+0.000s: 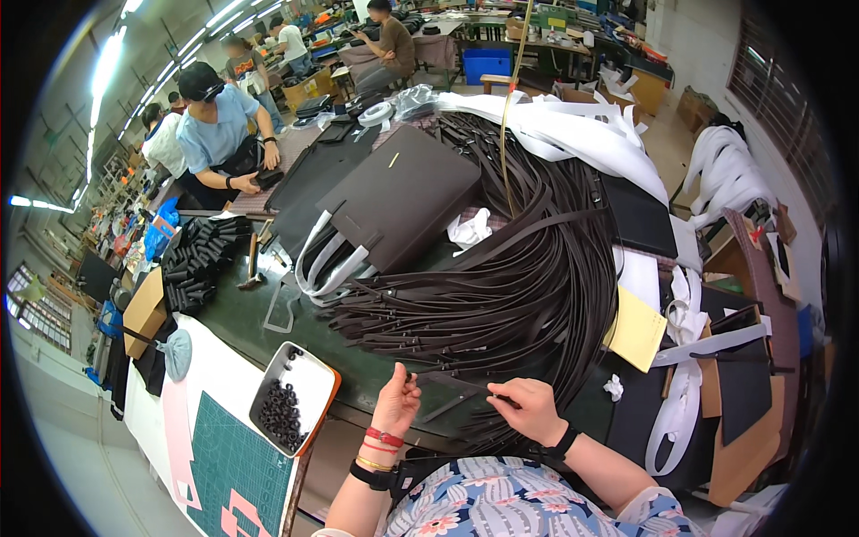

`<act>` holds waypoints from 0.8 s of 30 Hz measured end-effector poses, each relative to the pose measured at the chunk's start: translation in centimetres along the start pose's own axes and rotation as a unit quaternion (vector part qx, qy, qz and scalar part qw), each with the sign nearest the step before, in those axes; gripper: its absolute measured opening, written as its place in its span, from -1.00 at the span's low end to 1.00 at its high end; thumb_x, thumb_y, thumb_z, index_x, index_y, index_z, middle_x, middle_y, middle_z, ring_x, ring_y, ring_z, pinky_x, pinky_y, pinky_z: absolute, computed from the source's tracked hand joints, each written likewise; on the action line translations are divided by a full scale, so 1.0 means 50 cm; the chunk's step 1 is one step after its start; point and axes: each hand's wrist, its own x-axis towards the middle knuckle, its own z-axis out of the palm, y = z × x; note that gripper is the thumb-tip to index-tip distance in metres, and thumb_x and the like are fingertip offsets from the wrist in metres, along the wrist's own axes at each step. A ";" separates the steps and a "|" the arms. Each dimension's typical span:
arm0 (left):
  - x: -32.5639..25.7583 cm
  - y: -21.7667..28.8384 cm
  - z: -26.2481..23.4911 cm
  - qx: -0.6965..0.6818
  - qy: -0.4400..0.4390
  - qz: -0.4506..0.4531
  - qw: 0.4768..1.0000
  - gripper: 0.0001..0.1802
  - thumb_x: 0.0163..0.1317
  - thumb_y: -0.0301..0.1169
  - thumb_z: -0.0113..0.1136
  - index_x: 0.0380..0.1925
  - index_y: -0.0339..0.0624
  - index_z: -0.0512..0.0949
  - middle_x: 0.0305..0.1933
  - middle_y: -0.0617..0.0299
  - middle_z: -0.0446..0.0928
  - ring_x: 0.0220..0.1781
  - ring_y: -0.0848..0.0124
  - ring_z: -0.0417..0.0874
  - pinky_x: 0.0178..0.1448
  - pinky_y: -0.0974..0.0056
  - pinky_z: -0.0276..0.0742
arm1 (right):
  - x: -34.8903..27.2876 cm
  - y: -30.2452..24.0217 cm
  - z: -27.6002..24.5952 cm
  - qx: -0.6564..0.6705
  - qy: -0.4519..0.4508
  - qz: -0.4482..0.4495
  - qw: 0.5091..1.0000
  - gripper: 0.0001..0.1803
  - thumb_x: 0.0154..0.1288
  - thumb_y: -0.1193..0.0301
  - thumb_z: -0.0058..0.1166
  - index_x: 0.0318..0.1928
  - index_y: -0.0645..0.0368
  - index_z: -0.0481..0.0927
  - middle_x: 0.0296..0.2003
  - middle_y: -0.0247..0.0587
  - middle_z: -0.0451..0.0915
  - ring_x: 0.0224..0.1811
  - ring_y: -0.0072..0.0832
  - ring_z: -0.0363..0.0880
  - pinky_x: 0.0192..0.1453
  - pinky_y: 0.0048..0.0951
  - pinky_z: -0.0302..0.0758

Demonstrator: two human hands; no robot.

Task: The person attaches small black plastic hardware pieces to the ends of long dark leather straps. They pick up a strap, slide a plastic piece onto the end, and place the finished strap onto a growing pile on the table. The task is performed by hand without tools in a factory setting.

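Head view, sole entry. Left hand, one: raised over the near edge of the green counter; grip nearly closed, thumb against curled fingers, on a small dark piece whose shape was mostly hidden. Right hand, one: grip drawn to a pinch between thumb and forefinger, on the end of a thin dark strap. Whether strap and piece were joined could not be told.

Strap pile, dark brown, one large: curved across the counter just beyond both hands, loose lengths trailing beside the right one. Handbag, dark brown, with pale-wrapped handles, one: behind the pile's left part. Tray, white inside, one: left of the left hand, holding small black rings. Cutting mat, green, one: beyond the tray, lower left. Yellow paper, one piece: at the pile's right edge. White strips, a bundle: along the pile's far side. Co-worker in a blue top, one: at the upper left, handling a dark item.

Step in hand, as judged: small work at the strap's end, both hands close together. Next move, as judged: called for a firm pinch and the strap kept clear of the pile.
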 end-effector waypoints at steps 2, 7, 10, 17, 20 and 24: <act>0.003 -0.006 0.004 0.006 0.015 -0.008 1.000 -0.59 0.22 -0.01 0.32 -0.39 -0.16 0.57 -0.54 0.39 0.45 -0.50 0.56 0.47 -0.50 0.59 0.33 | 0.001 -0.002 0.010 -0.018 -0.005 -0.024 1.000 -0.80 0.03 0.50 0.35 -0.27 0.18 0.68 -0.49 -0.26 0.61 -0.53 -0.34 0.56 -0.43 -0.42 0.47; -0.011 -0.028 0.038 0.029 0.053 0.018 0.998 -0.61 0.20 -0.02 0.34 -0.45 -0.10 0.53 -0.56 0.37 0.42 -0.51 0.53 0.47 -0.53 0.58 0.33 | -0.002 -0.003 0.027 -0.018 0.004 -0.040 0.999 -0.79 0.00 0.50 0.37 -0.29 0.19 0.68 -0.51 -0.25 0.62 -0.56 -0.36 0.55 -0.45 -0.43 0.43; -0.009 -0.044 0.038 0.036 0.054 0.033 0.997 -0.65 0.25 -0.05 0.31 -0.42 -0.08 0.52 -0.57 0.36 0.44 -0.51 0.52 0.50 -0.52 0.55 0.34 | 0.006 -0.005 0.033 -0.014 0.001 -0.039 0.999 -0.79 0.00 0.50 0.37 -0.29 0.18 0.68 -0.51 -0.25 0.62 -0.55 -0.35 0.56 -0.44 -0.41 0.44; -0.016 -0.092 0.042 0.064 0.001 0.061 0.996 -0.70 0.35 -0.09 0.21 -0.37 -0.08 0.58 -0.55 0.38 0.52 -0.57 0.61 0.46 -0.50 0.52 0.28 | -0.015 -0.023 0.037 -0.020 -0.025 0.015 0.999 -0.82 0.02 0.48 0.34 -0.30 0.16 0.68 -0.47 -0.26 0.64 -0.49 -0.31 0.62 -0.41 -0.39 0.50; -0.007 -0.108 0.041 -0.006 0.006 0.041 0.999 -0.73 0.33 -0.13 0.25 -0.37 -0.08 0.59 -0.41 0.41 0.60 -0.49 0.64 0.50 -0.43 0.54 0.35 | -0.016 -0.027 0.043 -0.029 -0.024 0.041 0.998 -0.83 0.01 0.49 0.32 -0.31 0.16 0.68 -0.46 -0.27 0.64 -0.50 -0.33 0.62 -0.42 -0.41 0.51; -0.010 -0.111 0.040 -0.009 0.015 0.074 0.997 -0.81 0.31 -0.25 0.27 -0.35 -0.12 0.59 -0.30 0.37 0.63 -0.40 0.61 0.55 -0.29 0.53 0.50 | -0.024 -0.021 0.047 -0.026 -0.090 0.125 0.988 -0.70 0.06 0.37 0.33 -0.20 0.16 0.59 -0.49 -0.29 0.63 -0.53 -0.43 0.63 -0.42 -0.43 0.55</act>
